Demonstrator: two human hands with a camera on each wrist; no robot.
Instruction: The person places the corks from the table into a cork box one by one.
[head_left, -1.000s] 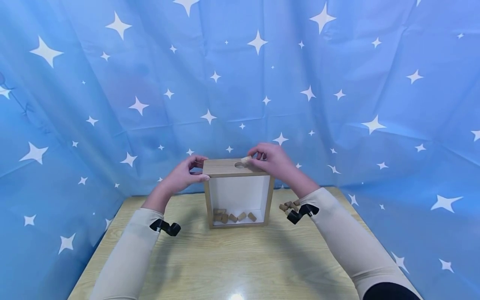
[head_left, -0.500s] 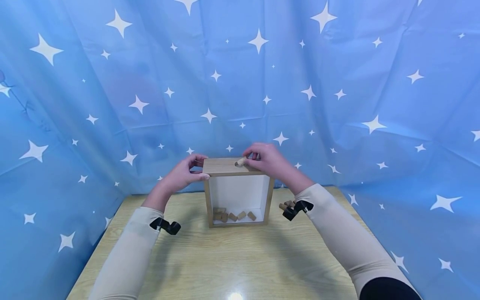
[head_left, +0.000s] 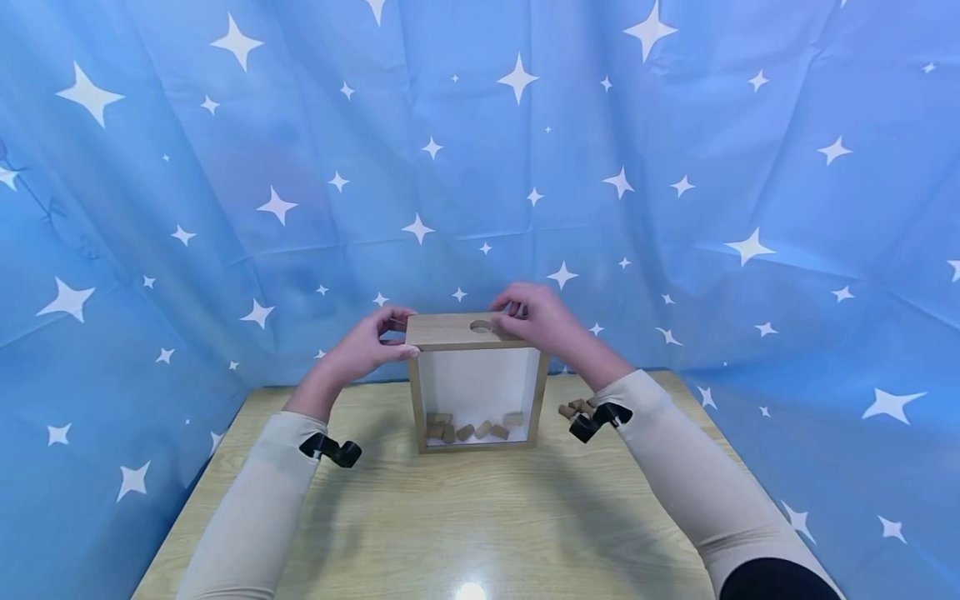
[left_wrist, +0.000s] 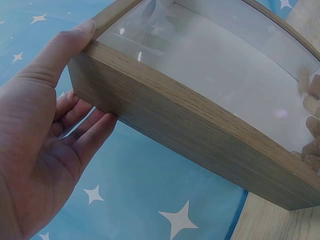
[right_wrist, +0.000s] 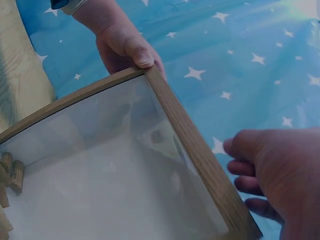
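Note:
A wooden box with a clear front pane stands upright on the table. Its top has a round hole. Several corks lie on its floor, also seen as corks in the right wrist view. My left hand pinches the box's upper left corner, thumb on the front edge and fingers behind; this left hand lies against the wooden side. My right hand hovers at the top right beside the hole and holds nothing. The right hand has loosely curled fingers next to the frame edge.
A few loose corks lie on the wooden table just right of the box. A blue curtain with white stars hangs close behind and on both sides. Black camera mounts sit on both sleeves.
The cork that my right hand held over the hole has gone through it and now lies among those on the box floor. My right hand is empty; the left hand kept its hold.

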